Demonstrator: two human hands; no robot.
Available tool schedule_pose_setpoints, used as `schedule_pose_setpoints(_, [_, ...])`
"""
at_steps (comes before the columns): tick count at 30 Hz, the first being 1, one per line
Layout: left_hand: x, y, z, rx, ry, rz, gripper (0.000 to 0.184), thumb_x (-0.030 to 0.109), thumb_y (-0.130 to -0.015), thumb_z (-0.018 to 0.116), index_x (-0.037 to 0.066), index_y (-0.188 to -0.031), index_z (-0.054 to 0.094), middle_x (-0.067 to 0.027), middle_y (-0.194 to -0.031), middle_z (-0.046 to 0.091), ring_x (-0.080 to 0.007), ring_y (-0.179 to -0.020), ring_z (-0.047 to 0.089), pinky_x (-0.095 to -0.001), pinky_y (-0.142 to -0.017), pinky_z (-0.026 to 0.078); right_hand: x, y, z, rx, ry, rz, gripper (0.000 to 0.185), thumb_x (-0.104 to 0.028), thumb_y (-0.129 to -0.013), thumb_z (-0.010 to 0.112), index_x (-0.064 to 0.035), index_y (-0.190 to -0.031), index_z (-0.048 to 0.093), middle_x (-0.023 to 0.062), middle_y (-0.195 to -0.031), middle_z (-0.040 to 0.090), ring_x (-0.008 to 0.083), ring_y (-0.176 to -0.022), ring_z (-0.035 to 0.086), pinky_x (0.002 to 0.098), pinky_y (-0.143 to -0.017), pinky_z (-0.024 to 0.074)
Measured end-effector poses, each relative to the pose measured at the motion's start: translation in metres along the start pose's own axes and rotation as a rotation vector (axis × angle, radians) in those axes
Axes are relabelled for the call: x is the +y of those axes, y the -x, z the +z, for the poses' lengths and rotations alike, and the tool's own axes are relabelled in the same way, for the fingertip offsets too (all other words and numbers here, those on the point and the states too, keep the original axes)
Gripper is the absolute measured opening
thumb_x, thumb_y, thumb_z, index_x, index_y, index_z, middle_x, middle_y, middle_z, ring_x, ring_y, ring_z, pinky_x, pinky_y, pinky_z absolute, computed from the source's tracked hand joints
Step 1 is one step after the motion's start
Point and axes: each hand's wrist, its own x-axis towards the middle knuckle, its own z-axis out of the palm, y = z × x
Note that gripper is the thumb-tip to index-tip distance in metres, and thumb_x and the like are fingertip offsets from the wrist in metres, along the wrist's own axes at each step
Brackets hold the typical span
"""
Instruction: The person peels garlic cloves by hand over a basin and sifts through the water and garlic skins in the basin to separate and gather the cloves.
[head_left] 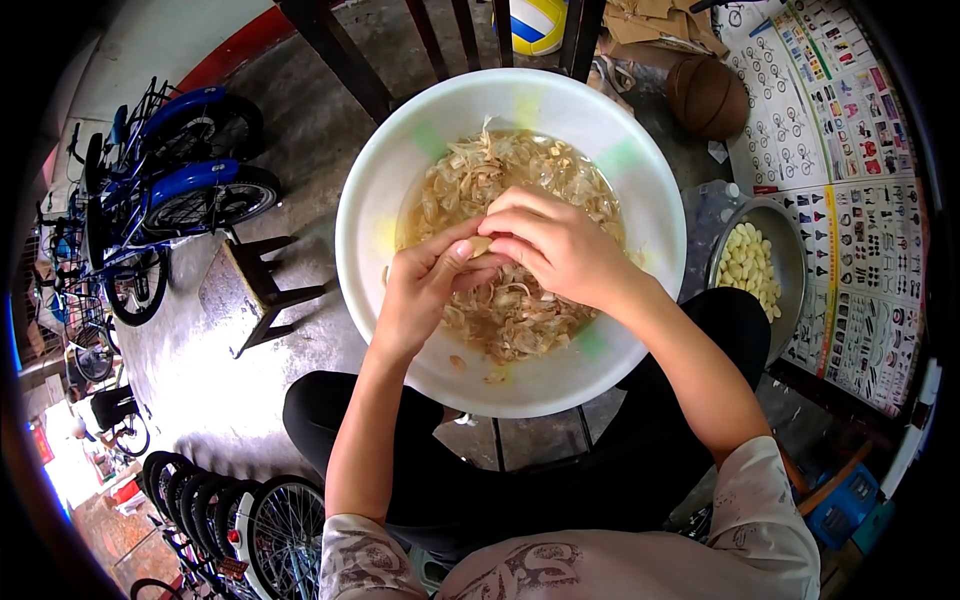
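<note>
Over a wide white basin point(375, 320), both my hands meet near its middle. A small tan garlic clove point(478, 246) is pinched between them. My left hand point(425, 285) holds it with thumb and fingers. My right hand point(550, 245) has its bent fingertips pressed against the clove's other side. Below the hands, water with many papery brown skins point(520, 320) fills the basin. To the right, a metal bowl point(793, 250) holds several pale peeled cloves point(748, 268).
A wooden chair point(440, 40) stands behind the basin. At the left are a small stool point(262, 290) and several bicycles point(200, 200). A basketball point(707, 97), a volleyball point(535, 25) and a printed sheet point(860, 230) are at the right and back.
</note>
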Motion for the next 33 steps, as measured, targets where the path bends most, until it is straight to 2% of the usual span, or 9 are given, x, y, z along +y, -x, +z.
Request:
schedule_pose_setpoints(2, [-0.003, 0.0, -0.001, 0.014, -0.007, 0.012, 0.039, 0.014, -0.103, 0.046, -0.005, -0.138, 0.047, -0.015, -0.12, 0.063, -0.0224, -0.106, 0.066, -0.0331, -0.094, 0.055, -0.005, -0.001, -0.004, 0.008, -0.153, 0.018, 0.014, -0.002, -0.083, 0.07, -0.0001, -0.096, 0.069, 0.0078, -0.093, 0.066, 0.023, -0.081, 0.066, 0.0328, -0.07, 0.0525])
schedule_pose_setpoints(5, [-0.004, 0.001, 0.003, -0.01, 0.004, 0.068, 0.04, 0.014, -0.102, 0.049, -0.004, -0.137, 0.048, -0.0144, -0.121, 0.063, -0.0213, -0.105, 0.066, -0.0323, -0.093, 0.055, -0.012, -0.001, -0.007, 0.027, -0.223, 0.115, 0.011, -0.001, -0.08, 0.071, -0.0013, -0.091, 0.073, 0.0076, -0.087, 0.068, 0.0211, -0.077, 0.067, 0.031, -0.07, 0.0526])
schedule_pose_setpoints(11, [-0.004, 0.001, 0.004, -0.007, 0.015, 0.032, 0.04, 0.013, -0.101, 0.051, -0.005, -0.137, 0.048, -0.0157, -0.121, 0.063, -0.0216, -0.105, 0.065, -0.0333, -0.093, 0.056, -0.004, 0.001, -0.005, 0.028, -0.3, 0.227, 0.012, 0.001, -0.078, 0.073, -0.0011, -0.089, 0.073, 0.0065, -0.088, 0.07, 0.0186, -0.078, 0.068, 0.0294, -0.07, 0.0534])
schedule_pose_setpoints(16, [-0.003, 0.002, 0.008, -0.005, 0.046, 0.045, 0.042, 0.008, -0.101, 0.05, -0.009, -0.138, 0.042, -0.0184, -0.122, 0.062, -0.0245, -0.106, 0.065, -0.0357, -0.094, 0.056, -0.008, 0.0, -0.015, 0.008, -0.324, 0.232, 0.015, 0.003, -0.078, 0.071, -0.0018, -0.092, 0.074, 0.0067, -0.089, 0.071, 0.0176, -0.078, 0.068, 0.0284, -0.069, 0.0534])
schedule_pose_setpoints(33, [-0.001, 0.002, 0.012, -0.041, 0.047, -0.006, 0.043, 0.008, -0.101, 0.049, -0.008, -0.14, 0.04, -0.0188, -0.125, 0.061, -0.0252, -0.109, 0.064, -0.036, -0.095, 0.056, -0.006, 0.003, -0.02, -0.02, -0.274, 0.225, 0.018, -0.001, -0.077, 0.075, -0.003, -0.096, 0.074, 0.007, -0.094, 0.072, 0.0189, -0.08, 0.069, 0.0283, -0.072, 0.0539])
